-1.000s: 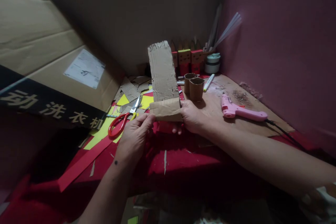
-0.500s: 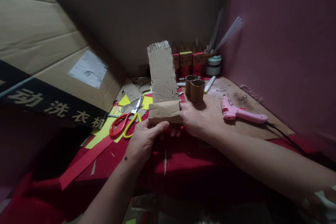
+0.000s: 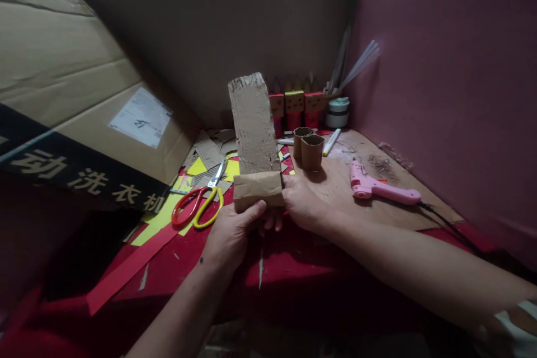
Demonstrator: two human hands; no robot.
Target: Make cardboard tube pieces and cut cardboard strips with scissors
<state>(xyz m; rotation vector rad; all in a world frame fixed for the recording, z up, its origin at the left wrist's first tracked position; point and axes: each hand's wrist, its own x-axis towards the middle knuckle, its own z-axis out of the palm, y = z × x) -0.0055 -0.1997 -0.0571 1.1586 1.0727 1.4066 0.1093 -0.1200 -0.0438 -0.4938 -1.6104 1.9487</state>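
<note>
Both hands hold a long cardboard strip (image 3: pixel 254 123) upright over the table's front part. Its lower end is bent over into a smooth brown flap, and the long part above shows a rough, peeled face. My left hand (image 3: pixel 235 226) grips the flap's lower left corner, thumb on the front, fingers behind. At the right edge my right hand (image 3: pixel 300 201) is closed on the same strip; some of its fingers are hidden behind the cardboard. Scissors (image 3: pixel 201 204) with one red and one yellow handle lie left of my left hand. Two joined cardboard tubes (image 3: pixel 311 152) stand beyond my right hand.
A pink glue gun (image 3: pixel 380 185) with a black cord lies on the board at right. Yellow paper, cardboard scraps (image 3: pixel 207 148) and a red paper strip (image 3: pixel 132 268) lie at left. A large carton (image 3: pixel 84 106) leans in from the left. Cardboard figures (image 3: pixel 293 106) stand behind.
The view has shifted slightly, so most things sit a little lower and further left. Both hands keep hold of the cardboard strip, with little change in grip.
</note>
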